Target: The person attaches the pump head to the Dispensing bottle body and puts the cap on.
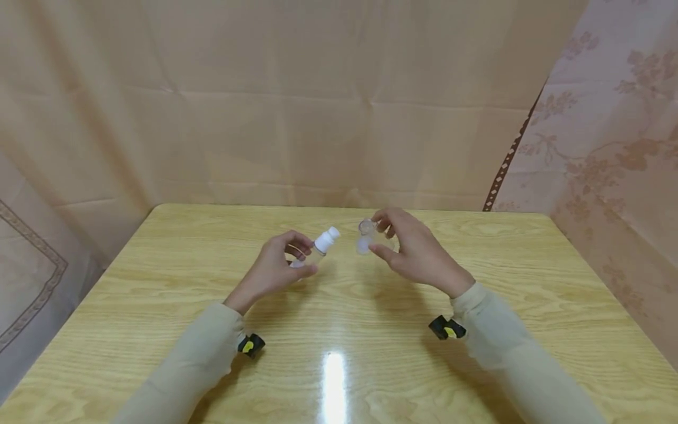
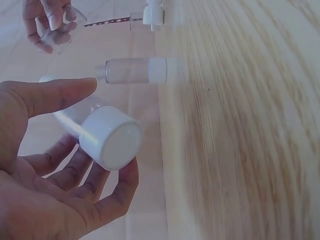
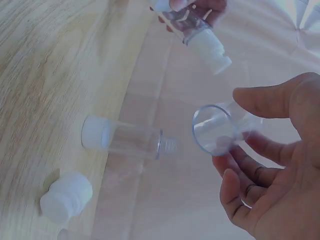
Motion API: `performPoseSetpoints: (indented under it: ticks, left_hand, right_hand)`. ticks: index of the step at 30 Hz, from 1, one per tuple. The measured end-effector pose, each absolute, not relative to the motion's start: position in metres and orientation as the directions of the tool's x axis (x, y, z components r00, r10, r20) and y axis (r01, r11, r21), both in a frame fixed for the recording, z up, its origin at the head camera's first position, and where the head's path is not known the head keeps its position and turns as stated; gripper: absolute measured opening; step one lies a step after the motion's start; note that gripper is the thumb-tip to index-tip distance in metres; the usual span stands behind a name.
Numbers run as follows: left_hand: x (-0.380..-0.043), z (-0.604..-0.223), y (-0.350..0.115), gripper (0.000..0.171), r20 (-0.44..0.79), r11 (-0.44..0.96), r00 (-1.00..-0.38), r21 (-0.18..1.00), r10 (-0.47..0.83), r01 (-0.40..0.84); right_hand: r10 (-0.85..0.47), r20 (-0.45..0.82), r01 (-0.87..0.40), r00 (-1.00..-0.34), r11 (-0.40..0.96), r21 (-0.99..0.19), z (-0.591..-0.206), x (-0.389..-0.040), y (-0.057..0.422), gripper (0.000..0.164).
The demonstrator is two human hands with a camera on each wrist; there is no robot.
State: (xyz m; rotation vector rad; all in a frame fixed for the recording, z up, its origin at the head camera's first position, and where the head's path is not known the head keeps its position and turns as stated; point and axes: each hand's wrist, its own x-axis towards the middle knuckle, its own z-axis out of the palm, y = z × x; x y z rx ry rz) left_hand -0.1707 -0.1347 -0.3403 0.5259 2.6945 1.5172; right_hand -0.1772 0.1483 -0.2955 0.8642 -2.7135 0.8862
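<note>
My left hand (image 1: 275, 265) holds a small clear bottle tilted above the table, with a white pump top (image 1: 325, 240). Its white base (image 2: 117, 142) faces the left wrist camera, between thumb and curled fingers. In my right hand (image 1: 415, 250) a clear, hollow cap (image 3: 215, 130) is gripped between thumb and fingers, its round rim turned toward the left. Close by, a second clear bottle (image 3: 135, 137) with a white base stands on the table, its threaded neck bare. Beside that bottle sits a white pump head (image 3: 67, 195).
The wood-grain table (image 1: 371, 330) carries these things near its far edge. Behind it hangs a beige cloth (image 1: 328, 118), and a patterned cloth (image 1: 614, 147) hangs on the right. A clear piece (image 2: 136, 21) shows beside the pump head in the left wrist view.
</note>
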Motion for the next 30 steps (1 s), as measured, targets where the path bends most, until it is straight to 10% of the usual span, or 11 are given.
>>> performPoseSetpoints:
  ticks: [30]
  left_hand:
    - [-0.169, -0.34, -0.117, 0.037, 0.186, 0.505, -0.897, 0.772, 0.401, 0.386]
  right_hand:
    - [-0.375, 0.303, -0.46, -0.876, 0.465, -0.756, -0.309, -0.186, 0.174, 0.038]
